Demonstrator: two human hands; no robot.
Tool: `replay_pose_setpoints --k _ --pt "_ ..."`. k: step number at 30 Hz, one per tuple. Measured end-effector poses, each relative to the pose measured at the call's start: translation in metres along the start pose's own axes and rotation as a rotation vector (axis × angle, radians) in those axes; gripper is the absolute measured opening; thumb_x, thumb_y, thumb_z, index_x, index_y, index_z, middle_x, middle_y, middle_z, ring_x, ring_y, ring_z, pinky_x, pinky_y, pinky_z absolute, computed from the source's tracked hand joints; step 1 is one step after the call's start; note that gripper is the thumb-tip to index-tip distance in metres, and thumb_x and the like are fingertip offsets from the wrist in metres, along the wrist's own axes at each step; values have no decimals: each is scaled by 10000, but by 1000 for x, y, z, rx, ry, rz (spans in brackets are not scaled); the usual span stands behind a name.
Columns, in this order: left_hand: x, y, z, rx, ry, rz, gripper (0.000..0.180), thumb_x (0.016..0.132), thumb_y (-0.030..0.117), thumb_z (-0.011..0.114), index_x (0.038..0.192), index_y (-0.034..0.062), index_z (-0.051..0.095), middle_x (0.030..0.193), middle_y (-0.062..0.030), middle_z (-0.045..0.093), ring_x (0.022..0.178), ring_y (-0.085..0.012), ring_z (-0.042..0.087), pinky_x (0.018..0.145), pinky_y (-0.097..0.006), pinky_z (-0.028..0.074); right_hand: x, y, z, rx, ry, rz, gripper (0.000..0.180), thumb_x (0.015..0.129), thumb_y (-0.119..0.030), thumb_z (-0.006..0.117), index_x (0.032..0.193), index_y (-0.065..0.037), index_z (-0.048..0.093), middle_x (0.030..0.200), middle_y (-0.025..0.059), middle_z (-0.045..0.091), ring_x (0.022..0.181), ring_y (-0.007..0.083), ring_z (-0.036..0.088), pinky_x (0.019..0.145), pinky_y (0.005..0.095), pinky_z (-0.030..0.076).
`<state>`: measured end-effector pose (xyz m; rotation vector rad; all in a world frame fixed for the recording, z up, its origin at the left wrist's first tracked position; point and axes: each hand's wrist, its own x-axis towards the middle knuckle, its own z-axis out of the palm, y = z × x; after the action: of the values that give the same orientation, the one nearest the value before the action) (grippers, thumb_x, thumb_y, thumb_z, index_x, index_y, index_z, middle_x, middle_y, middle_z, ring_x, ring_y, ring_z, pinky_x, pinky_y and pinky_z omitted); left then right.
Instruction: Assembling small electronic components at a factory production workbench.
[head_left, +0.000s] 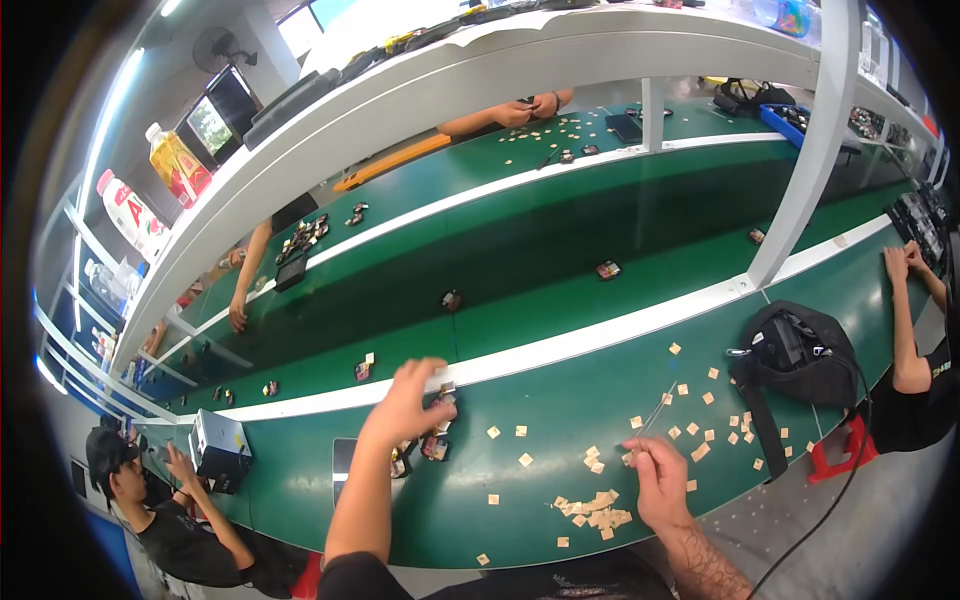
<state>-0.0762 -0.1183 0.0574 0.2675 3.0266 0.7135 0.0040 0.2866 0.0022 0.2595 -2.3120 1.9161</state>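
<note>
My left hand (pixel 402 405) is stretched over a small group of dark, box-like parts (pixel 436 443) near the white rail. Its fingers are spread and slightly blurred, with the thumb beside the parts; I see nothing held firmly in it. My right hand (pixel 660 482) pinches thin metal tweezers (pixel 656 408), whose tips point away from me. Under and around it, small square beige pieces (pixel 600 512) are scattered over the green tabletop, with a denser heap left of my right wrist. A flat silver-and-dark object (pixel 343 468) lies partly hidden behind my left forearm.
Beyond the white rail (pixel 620 312), a green belt carries a dark part (pixel 608 270) and several others. A black bag (pixel 800 345) with a cable sits at right. A white-and-black box (pixel 220 450) stands at left. Overhead runs a white shelf (pixel 600 58). Other people work nearby.
</note>
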Motion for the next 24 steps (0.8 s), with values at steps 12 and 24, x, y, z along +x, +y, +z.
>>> replay_pose_setpoints --k 12,24 --pt "-26 35 5 64 45 -55 537 843 70 821 1351 54 649 1199 -161 646 1150 -377 625 1006 -451 533 14 -21 27 -87 -75 -61 248 1061 -54 570 1237 3 736 971 122 602 819 237 604 742 354 501" --pt "2 88 71 97 19 405 507 865 146 831 1333 63 654 1231 -134 603 1210 -356 583 1060 -470 447 0 -21 22 -239 -149 -62 262 1054 -43 597 1283 -35 724 1006 126 606 823 264 639 739 373 542"
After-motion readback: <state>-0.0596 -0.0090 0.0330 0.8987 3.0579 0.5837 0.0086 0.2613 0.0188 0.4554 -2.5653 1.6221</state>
